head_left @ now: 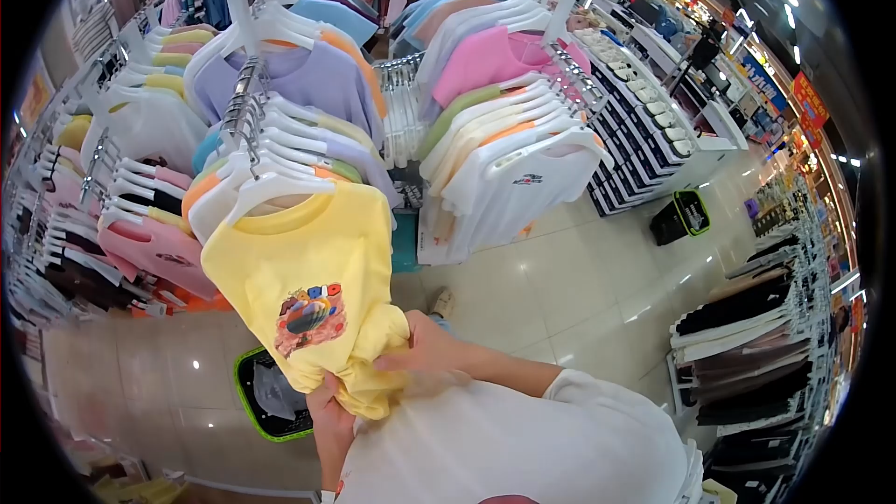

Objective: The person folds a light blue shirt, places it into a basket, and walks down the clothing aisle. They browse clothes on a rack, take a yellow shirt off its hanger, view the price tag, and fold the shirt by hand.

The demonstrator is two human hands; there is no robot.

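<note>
A yellow T-shirt (364, 224) with a colourful printed picture on its chest hangs from a white hanger (280, 187) at the front of the rack. Its lower part is bunched up between my two hands. My left hand (329, 411) is closed on the gathered hem at the bottom. On the right side of the same shirt, my right hand (427, 345) grips the bunched cloth, its fingers partly blurred. A green-rimmed black basket (245, 392) with something greyish inside stands on the floor beside my left hand.
More shirts on white hangers fill the rack, among them a white T-shirt (527, 182) and a pink one (154, 247). Stacked shoe boxes (625, 149) stand behind at right. A second green-rimmed basket (679, 217) and a trouser rack (747, 345) are to the right.
</note>
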